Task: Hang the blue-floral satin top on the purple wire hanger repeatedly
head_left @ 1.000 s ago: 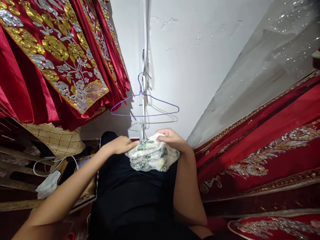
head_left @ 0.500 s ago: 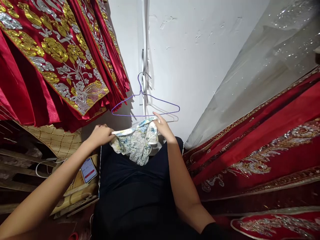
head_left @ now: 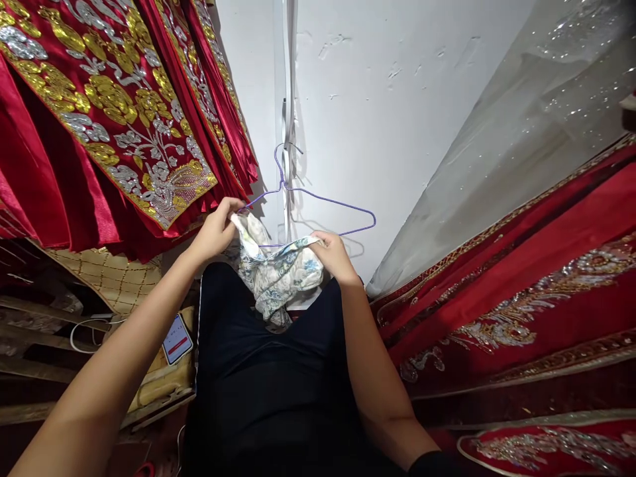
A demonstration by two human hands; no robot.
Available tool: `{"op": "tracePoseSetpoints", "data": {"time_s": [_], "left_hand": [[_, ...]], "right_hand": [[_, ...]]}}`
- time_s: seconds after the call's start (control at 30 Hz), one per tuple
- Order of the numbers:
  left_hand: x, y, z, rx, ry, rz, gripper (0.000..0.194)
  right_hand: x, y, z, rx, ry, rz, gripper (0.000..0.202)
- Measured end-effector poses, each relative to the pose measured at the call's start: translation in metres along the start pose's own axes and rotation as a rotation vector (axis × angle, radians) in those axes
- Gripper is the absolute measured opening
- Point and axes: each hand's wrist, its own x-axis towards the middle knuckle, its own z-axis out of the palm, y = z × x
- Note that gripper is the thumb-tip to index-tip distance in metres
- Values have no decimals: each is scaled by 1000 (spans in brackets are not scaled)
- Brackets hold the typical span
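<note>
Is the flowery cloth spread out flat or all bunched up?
Bunched up. The flowery cloth hangs in crumpled folds between the left hand and the right hand, which both hold its edge.

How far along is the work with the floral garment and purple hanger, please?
Done: the hanger hangs up. In hand: the left hand holds the floral garment at the hanger's left end; the right hand grips another edge. Apparently left: covering the hanger's bare right end.
</note>
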Motion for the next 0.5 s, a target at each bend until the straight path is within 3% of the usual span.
{"op": "tracePoseSetpoints", "data": {"time_s": [0.07, 0.17, 0.23, 0.3, 0.4, 0.5], "left_hand": [[10, 5, 3, 6, -5, 52, 48], [14, 0, 0, 98, -2, 91, 51], [14, -6, -7, 142, -5, 91, 50], [14, -11, -16, 163, -29, 95, 47], [16, -16, -27, 145, 5, 85, 38], [17, -20, -28, 34, 135, -10, 35]], "right_hand": [[-7, -2, 2, 28, 83, -33, 24], [-14, 1, -7, 58, 469, -36, 64], [-12, 6, -25, 43, 611, -6, 81], [-8, 9, -48, 28, 551, 15, 74], [-1, 3, -86, 35, 260, 48, 42], [2, -16, -104, 126, -21, 134, 32]]}}
